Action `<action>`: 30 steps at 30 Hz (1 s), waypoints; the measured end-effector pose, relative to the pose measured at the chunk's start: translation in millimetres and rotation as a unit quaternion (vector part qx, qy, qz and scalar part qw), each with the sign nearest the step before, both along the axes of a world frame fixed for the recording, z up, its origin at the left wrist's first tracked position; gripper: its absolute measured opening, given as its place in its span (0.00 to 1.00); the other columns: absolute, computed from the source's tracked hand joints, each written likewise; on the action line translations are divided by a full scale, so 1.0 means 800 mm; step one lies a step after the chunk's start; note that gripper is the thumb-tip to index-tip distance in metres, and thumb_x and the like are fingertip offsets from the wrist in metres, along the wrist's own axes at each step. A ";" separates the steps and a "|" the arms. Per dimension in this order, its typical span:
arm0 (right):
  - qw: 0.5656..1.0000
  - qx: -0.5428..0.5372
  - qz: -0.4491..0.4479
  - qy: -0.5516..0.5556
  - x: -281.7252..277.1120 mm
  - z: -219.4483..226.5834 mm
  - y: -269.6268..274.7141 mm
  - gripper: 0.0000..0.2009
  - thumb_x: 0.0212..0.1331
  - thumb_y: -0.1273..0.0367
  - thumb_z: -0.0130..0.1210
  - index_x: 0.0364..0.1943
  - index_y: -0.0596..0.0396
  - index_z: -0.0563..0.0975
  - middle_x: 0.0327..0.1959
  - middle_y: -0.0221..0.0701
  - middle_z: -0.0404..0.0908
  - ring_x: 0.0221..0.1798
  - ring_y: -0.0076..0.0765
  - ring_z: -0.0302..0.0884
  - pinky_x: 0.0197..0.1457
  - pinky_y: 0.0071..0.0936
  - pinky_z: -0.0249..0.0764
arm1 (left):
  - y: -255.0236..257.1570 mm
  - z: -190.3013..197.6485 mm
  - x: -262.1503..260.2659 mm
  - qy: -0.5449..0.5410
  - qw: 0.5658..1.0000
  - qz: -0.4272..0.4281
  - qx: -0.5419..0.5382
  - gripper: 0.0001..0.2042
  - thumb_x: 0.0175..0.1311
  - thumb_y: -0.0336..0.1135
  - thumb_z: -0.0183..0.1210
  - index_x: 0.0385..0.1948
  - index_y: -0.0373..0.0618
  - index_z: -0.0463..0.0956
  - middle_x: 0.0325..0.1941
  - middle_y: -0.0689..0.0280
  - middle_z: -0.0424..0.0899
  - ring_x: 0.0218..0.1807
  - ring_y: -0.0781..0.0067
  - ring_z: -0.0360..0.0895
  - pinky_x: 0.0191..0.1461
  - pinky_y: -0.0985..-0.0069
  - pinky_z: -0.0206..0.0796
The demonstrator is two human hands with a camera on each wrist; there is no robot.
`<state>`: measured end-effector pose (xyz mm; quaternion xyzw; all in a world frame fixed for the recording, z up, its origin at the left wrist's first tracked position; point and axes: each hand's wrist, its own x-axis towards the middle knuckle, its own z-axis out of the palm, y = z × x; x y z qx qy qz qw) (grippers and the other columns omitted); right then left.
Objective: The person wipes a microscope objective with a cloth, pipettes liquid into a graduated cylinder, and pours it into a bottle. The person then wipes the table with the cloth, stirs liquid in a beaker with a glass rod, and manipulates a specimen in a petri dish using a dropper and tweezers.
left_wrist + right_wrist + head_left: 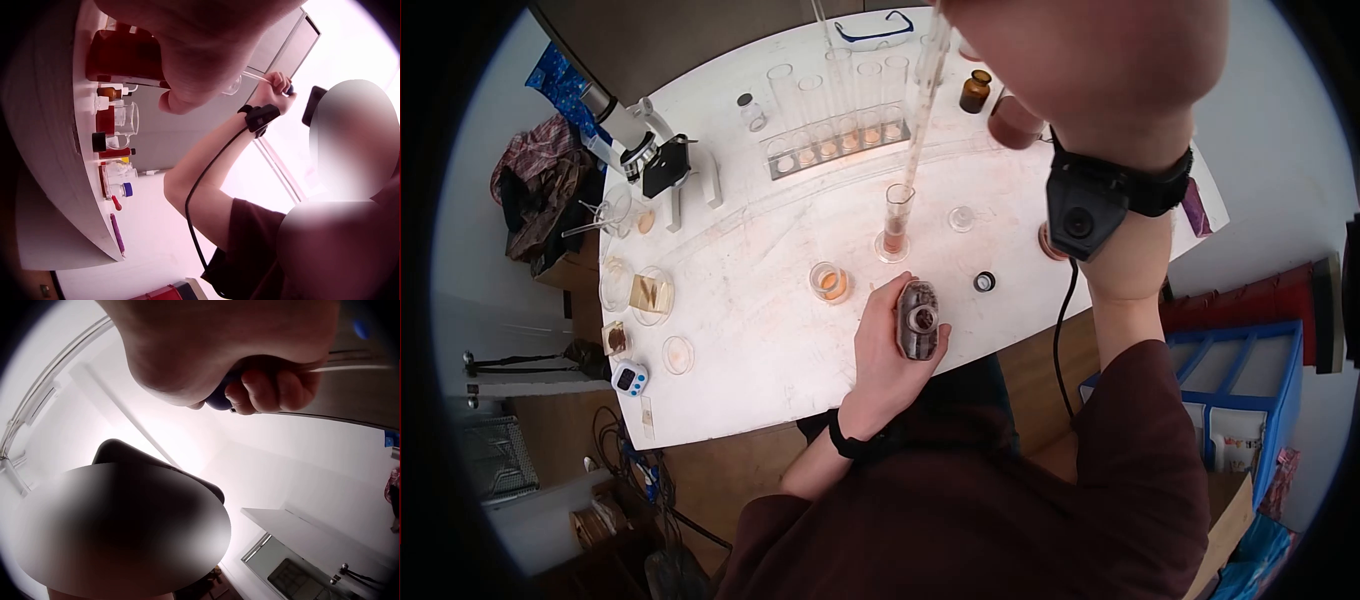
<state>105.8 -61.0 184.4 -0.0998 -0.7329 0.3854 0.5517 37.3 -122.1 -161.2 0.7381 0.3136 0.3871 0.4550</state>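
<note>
My left hand (877, 345) grips a flat-sided bottle (916, 345) at the table's near edge, its open neck facing up. From the side, in the left wrist view, the bottle (128, 56) is deep red. High above the table, my right hand (1115, 65) holds a long glass pipette (923, 115) by a dark blue bulb (219, 401), fingers curled round it. The pipette slants down to the mouth of a graduated cylinder (897, 208), which stands upright with some orange-pink liquid low inside. A small beaker (830, 284) of orange liquid stands left of the cylinder.
A rack (840, 143) of several test tubes stands behind the cylinder, a microscope (665, 165) at the left. A black cap (984, 282) lies right of the bottle. Petri dishes, a timer (630, 378) and a brown bottle (975, 91) also stand on the table.
</note>
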 end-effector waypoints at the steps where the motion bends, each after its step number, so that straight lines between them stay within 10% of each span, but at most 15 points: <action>1: 1.000 0.002 0.006 0.002 -0.006 0.001 0.001 0.33 0.78 0.33 0.31 0.30 0.44 0.69 0.19 0.18 0.57 0.20 0.22 0.50 0.25 0.25 0.53 | 0.000 0.003 0.001 0.004 1.000 -0.009 -0.012 0.36 0.60 0.27 0.74 0.70 0.37 0.67 0.64 0.54 0.78 0.63 0.62 0.80 0.68 0.67 0.71; 2: 1.000 0.003 0.011 0.004 -0.012 0.000 -0.002 0.33 0.78 0.33 0.30 0.30 0.44 0.69 0.19 0.18 0.57 0.20 0.22 0.50 0.25 0.25 0.53 | 0.003 0.001 0.004 -0.013 0.999 0.006 0.032 0.36 0.56 0.29 0.76 0.67 0.38 0.68 0.57 0.52 0.80 0.54 0.51 0.82 0.57 0.62 0.77; 18: 0.998 -0.004 0.047 -0.031 -0.022 0.013 -0.002 0.34 0.77 0.32 0.30 0.29 0.43 0.69 0.19 0.17 0.56 0.20 0.22 0.50 0.25 0.26 0.53 | 0.002 -0.001 0.001 -0.011 1.000 0.003 0.020 0.36 0.59 0.28 0.75 0.70 0.38 0.66 0.61 0.54 0.79 0.60 0.57 0.81 0.64 0.65 0.75; 30: 0.995 -0.020 0.087 -0.051 0.118 0.043 -0.021 0.34 0.77 0.31 0.29 0.28 0.43 0.68 0.19 0.17 0.56 0.20 0.22 0.50 0.25 0.26 0.53 | 0.004 0.002 0.000 -0.012 1.000 0.009 0.022 0.35 0.58 0.29 0.75 0.68 0.39 0.68 0.59 0.53 0.80 0.57 0.52 0.82 0.62 0.63 0.75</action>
